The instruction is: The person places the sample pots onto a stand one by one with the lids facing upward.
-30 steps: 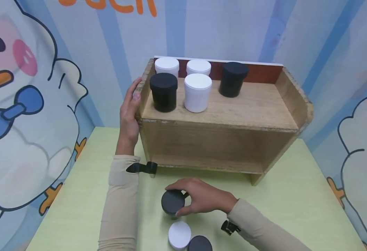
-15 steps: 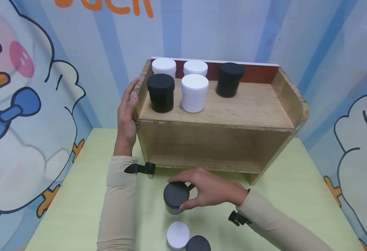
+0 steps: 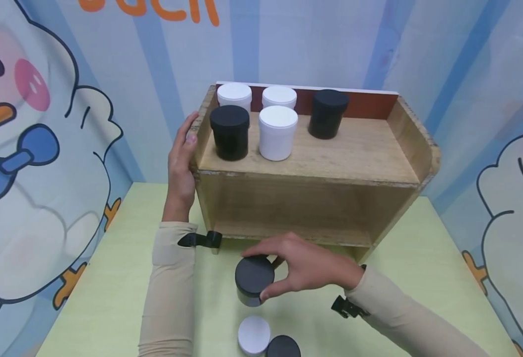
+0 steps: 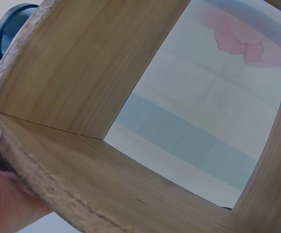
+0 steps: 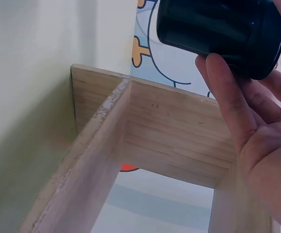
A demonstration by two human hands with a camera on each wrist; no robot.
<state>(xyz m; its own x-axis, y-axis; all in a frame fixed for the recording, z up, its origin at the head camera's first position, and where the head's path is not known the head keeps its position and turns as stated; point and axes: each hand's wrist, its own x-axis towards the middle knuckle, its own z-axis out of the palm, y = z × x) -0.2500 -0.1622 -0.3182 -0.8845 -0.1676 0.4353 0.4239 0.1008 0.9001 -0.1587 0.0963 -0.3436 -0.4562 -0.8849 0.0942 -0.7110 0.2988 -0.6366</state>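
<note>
My right hand [image 3: 308,265] grips a black lidded jar [image 3: 254,277] around its lid, thumb on the near side and fingers on the far side. In the right wrist view the jar [image 5: 218,31] lies across the fingers in front of the shelf's open lower bay. My left hand [image 3: 182,166] rests with extended fingers along the outer left side of the wooden shelf [image 3: 308,181]. On the upper board stand a black jar [image 3: 230,134] and a white jar [image 3: 278,134] in front. Behind them are two white jars, one being the left white jar [image 3: 234,95], and another black jar [image 3: 328,114].
A white-lidded jar [image 3: 254,335] and a black-lidded jar [image 3: 284,347] stand side by side on the pale green table [image 3: 404,287] near the front. The shelf's lower bay [image 3: 293,208] has no back. A printed blue curtain [image 3: 315,39] hangs behind.
My right hand has raised the black jar and brought it slightly right and toward the shelf, away from the white-lidded jar. My left hand stays on the shelf's side.
</note>
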